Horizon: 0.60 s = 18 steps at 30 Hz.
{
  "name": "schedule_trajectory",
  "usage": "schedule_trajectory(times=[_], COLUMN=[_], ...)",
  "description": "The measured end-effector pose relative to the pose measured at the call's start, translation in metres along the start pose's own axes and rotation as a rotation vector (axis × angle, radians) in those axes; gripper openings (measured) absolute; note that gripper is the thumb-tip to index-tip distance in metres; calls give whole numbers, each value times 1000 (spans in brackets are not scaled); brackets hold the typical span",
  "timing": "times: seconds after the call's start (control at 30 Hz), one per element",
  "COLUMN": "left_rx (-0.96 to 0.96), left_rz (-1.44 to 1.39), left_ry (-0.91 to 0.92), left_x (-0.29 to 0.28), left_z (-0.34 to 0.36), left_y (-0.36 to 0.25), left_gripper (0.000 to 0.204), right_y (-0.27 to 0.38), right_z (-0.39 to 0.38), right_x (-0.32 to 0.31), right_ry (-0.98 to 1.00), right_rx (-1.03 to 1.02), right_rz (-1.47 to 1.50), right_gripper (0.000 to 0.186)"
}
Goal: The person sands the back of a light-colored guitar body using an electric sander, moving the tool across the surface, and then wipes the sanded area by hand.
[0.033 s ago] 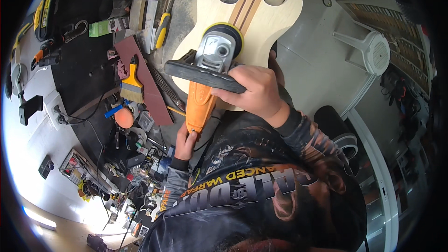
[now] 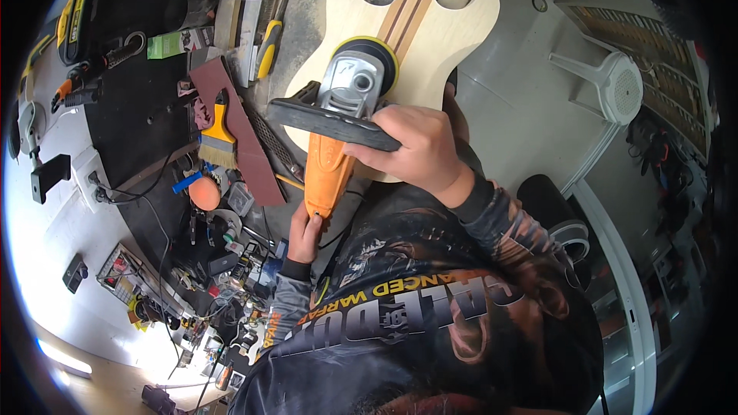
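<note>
An orange polisher (image 2: 327,169) with a silver head, black bar handle (image 2: 323,117) and yellow-rimmed round pad lies over a pale wooden guitar body (image 2: 453,38) with a striped neck section. My right hand (image 2: 419,150) wraps round the right part of the black handle. My left hand (image 2: 304,234) grips the rear end of the orange housing, lower down. The pad sits on the middle of the guitar body; its underside is hidden.
A yellow-handled brush (image 2: 219,134), dark red sheet (image 2: 257,177), yellow-handled tool (image 2: 269,50) and wood offcuts (image 2: 228,23) lie left of the guitar. Cluttered tools, cables and a power strip (image 2: 92,180) fill the left. A white stool (image 2: 619,84) stands on the floor at right.
The polisher and my right hand have shifted very slightly left across the guitar body. Both hands keep their grip.
</note>
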<state>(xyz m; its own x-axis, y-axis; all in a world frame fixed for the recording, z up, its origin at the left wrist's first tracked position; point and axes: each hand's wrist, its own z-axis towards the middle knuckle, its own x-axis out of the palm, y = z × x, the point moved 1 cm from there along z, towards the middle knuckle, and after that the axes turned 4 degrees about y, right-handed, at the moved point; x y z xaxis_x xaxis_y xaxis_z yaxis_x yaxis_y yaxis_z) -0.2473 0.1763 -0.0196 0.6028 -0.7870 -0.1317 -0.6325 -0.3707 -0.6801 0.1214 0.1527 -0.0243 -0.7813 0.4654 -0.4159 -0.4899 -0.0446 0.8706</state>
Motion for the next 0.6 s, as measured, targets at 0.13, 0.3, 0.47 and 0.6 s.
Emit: schedule_trajectory(times=[0.13, 0.3, 0.47, 0.6], left_rx=[25, 45, -19, -15], left_rz=[-67, -20, -40, -86], left_ry=[12, 27, 6, -20], left_x=[1, 15, 9, 10], left_z=[2, 0, -8, -10], left_y=[-1, 6, 13, 15], left_gripper=[58, 55, 68, 71], right_y=[3, 3, 7, 7], right_z=[-4, -20, -24, -14], right_x=[-1, -18, -6, 2], right_ry=[31, 8, 2, 30], right_rx=[7, 38, 12, 1], right_rz=[-10, 1, -5, 0], right_gripper=[46, 44, 43, 42])
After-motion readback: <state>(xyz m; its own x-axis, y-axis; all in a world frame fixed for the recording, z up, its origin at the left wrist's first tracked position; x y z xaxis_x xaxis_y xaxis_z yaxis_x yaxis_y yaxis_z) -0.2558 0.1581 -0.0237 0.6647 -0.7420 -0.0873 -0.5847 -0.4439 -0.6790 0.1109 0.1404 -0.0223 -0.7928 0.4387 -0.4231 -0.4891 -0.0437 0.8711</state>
